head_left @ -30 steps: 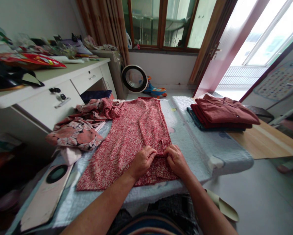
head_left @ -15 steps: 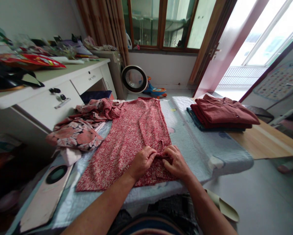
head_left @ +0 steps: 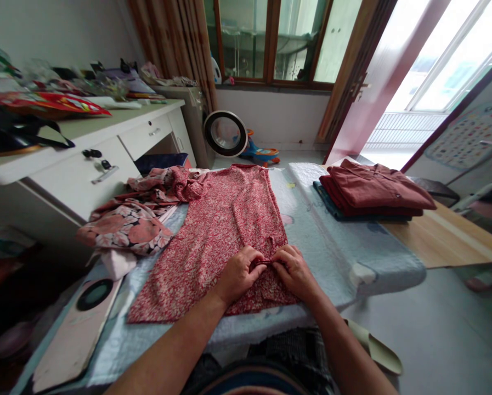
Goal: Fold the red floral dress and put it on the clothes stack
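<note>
A red garment with a small pale floral pattern lies spread over the light blue cloth on the table. Near its lower right part, my left hand pinches a narrow fold of the fabric between thumb and fingers. Close beside it on the right, my right hand grips the same fold, its fingers bent over the edge. The two hands are almost touching at the fingertips. A crumpled pink and black floral garment touches the red one on the left.
Folded dark red clothes are stacked at the right on the light blue cloth. A pale flat case with a black oval lies at the lower left. A cluttered white desk borders the left side.
The fingers of both hands have shifted slightly on the fold, and my left thumb has moved a little to the right. The garment lies as before.
</note>
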Demonstrator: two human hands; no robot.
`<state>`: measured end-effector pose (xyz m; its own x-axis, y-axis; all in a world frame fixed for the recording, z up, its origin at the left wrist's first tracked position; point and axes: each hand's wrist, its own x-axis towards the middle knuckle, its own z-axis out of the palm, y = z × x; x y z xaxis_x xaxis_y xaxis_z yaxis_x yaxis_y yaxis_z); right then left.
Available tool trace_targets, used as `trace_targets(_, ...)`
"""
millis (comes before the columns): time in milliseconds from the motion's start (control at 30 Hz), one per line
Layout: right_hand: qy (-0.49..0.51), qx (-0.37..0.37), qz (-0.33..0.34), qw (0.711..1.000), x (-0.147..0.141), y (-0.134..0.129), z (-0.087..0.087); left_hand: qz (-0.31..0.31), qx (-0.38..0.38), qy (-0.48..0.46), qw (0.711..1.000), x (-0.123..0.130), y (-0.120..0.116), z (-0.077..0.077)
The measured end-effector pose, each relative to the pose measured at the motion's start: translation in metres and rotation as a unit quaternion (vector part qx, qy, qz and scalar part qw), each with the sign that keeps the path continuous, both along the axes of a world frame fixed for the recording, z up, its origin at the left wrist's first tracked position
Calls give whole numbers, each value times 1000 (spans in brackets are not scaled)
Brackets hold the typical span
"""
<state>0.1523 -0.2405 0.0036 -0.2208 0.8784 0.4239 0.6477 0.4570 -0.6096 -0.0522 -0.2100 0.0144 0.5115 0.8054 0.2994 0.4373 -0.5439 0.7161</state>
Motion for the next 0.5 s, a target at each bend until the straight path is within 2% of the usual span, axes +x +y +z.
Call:
trace_targets(233,3,0,1,1000,0,0,0,-16,8,-13,1000,0,2,-6)
trace_targets(500,13,2,0,1000,-2,-1,1,-14,2,-5,1000,0,1,-3)
